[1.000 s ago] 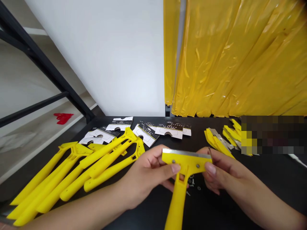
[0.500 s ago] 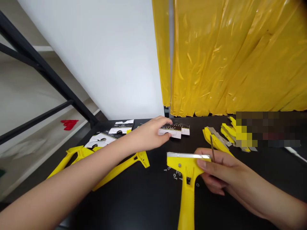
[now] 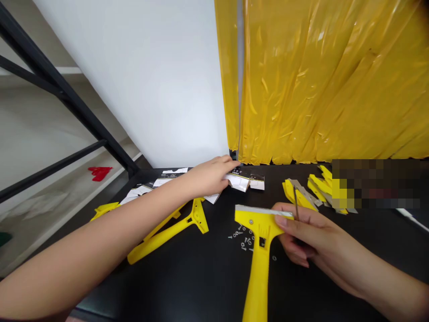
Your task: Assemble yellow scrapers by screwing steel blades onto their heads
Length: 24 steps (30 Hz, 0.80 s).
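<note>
1. Our right hand point(image 3: 306, 232) pinches the right end of a yellow scraper's head; the scraper point(image 3: 256, 268) is over the black table point(image 3: 187, 286), blade point(image 3: 254, 209) uppermost, handle toward us.
2. Our left hand point(image 3: 211, 176), stretched forward, pinches a black-and-white card point(image 3: 238, 182) between thumb and fingers.
3. Small screws and rings point(image 3: 243, 244) lie beside the scraper; a yellow handle point(image 3: 161, 239) lies beside our left forearm.

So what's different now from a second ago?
The left hand let go of the yellow scraper and moved forward, away from the person, to the printed cards, where it now pinches one card. The right hand still holds the scraper by its head, with the thin dark rod. The small metal parts stay on the table.
</note>
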### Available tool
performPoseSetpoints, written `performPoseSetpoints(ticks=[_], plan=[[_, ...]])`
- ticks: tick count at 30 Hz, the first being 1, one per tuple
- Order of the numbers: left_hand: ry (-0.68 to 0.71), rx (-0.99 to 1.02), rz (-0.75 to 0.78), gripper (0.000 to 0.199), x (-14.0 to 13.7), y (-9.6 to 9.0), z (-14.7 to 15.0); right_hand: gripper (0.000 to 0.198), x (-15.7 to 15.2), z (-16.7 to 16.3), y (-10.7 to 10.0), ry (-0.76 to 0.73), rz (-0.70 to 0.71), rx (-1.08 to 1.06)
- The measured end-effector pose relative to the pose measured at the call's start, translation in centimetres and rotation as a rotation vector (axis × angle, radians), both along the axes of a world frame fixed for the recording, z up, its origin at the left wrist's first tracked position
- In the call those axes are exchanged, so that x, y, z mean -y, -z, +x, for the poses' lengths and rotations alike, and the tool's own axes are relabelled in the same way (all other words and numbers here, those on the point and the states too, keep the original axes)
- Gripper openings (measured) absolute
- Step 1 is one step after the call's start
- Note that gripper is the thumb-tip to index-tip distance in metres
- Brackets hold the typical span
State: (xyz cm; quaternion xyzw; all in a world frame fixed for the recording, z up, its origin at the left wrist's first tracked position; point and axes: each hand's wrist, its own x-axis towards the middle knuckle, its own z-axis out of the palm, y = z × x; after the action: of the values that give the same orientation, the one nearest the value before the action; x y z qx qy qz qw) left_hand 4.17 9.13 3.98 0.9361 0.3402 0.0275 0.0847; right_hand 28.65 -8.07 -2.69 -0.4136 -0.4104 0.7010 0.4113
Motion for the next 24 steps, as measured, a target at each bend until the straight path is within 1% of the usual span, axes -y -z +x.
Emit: performPoseSetpoints(ticks=[1, 3, 5, 6, 8, 10, 12, 13, 15, 17, 20, 24], plan=[[0.007, 0.031, 0.022, 0.068, 0.4, -0.4, -0.6, 0.047, 0.1, 0.1, -0.1, 0.01, 0.004, -0.019], [0.076, 0.17, 0.065, 0.063, 1.5, -0.9, -1.9, 0.044, 0.2, 0.3, -0.5, 0.045, 0.019, -0.049], [0.113, 0.261, 0.14, 0.056, 3.3, -1.0, -3.1, 0.045, 0.2, 0.6, -1.2, 0.097, 0.037, -0.061], [0.128, 0.293, 0.2, 0.054, 4.3, -0.8, -3.7, 0.046, 0.1, 0.8, -1.7, 0.13, 0.045, -0.067], [0.136, 0.332, 0.29, 0.053, 6.5, -0.1, -4.5, 0.047, -0.1, 1.1, -2.5, 0.223, 0.059, -0.099], [0.165, 0.356, 0.312, 0.053, 8.4, 1.2, -5.0, 0.044, -0.4, 1.6, -3.1, 0.35, 0.077, -0.144], [0.232, 0.399, 0.328, 0.051, 9.7, 2.8, -5.2, 0.039, -0.8, 2.1, -3.3, 0.471, 0.096, -0.166], [0.267, 0.457, 0.336, 0.048, 10.2, 3.5, -5.3, 0.038, -1.0, 2.3, -3.2, 0.517, 0.105, -0.164], [0.26, 0.484, 0.312, 0.049, 10.6, 4.8, -5.4, 0.037, -1.4, 2.7, -3.0, 0.586, 0.114, -0.146], [0.282, 0.494, 0.307, 0.045, 10.6, 5.5, -5.5, 0.037, -1.6, 2.8, -2.6, 0.647, 0.127, -0.12], [0.321, 0.493, 0.291, 0.038, 10.5, 5.5, -5.6, 0.037, -1.6, 2.8, -2.1, 0.717, 0.15, -0.057], [0.275, 0.472, 0.263, 0.043, 10.3, 5.2, -5.6, 0.04, -1.6, 3.1, -1.7, 0.753, 0.186, 0.024]])
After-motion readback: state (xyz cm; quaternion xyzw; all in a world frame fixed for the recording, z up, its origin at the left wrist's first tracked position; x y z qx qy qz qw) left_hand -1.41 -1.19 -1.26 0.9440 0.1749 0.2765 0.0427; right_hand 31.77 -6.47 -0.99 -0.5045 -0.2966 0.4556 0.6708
